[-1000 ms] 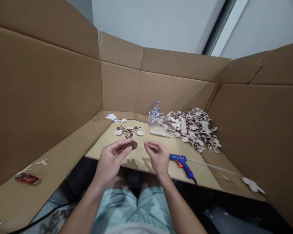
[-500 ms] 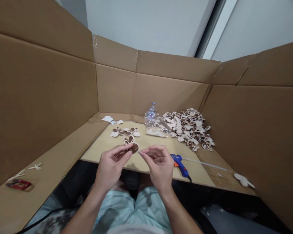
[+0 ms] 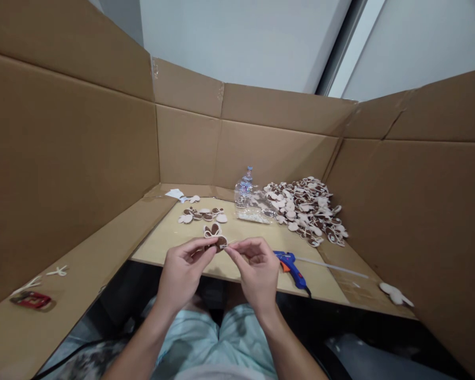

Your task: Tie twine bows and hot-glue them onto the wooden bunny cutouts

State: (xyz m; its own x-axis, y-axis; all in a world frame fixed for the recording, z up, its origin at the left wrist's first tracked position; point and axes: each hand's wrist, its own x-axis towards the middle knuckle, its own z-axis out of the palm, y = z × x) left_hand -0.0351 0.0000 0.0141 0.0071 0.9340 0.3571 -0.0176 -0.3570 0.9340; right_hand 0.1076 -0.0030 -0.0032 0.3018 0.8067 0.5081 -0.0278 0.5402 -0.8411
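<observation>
Pinched between the thumb and fingers of my left hand (image 3: 185, 269) is a brown and white bunny-shaped felt piece (image 3: 220, 242), its ears pointing away from me and a cream cord bow between ears and head. My right hand (image 3: 257, 269) is closed at the piece's right edge, thumb and forefinger pressed together on a small pale bit that touches the brown face; what it is I cannot make out. Just right of my right hand, a blue glue gun (image 3: 291, 268) with an orange trigger lies on the pale board (image 3: 166, 240).
Several similar bunny pieces (image 3: 203, 214) lie beyond my hands, with a large heap (image 3: 306, 208) at the back right. A clear plastic bag (image 3: 255, 216) and a bottle (image 3: 246, 182) stand near it. Left are a red tool (image 3: 30, 300) and cord bows (image 3: 57, 271). Cardboard walls (image 3: 277, 148) surround the board.
The bunny piece has shifted slightly right and turned a little. The small pale bit at my right fingertips now sits against the brown face, where before it was at the edge.
</observation>
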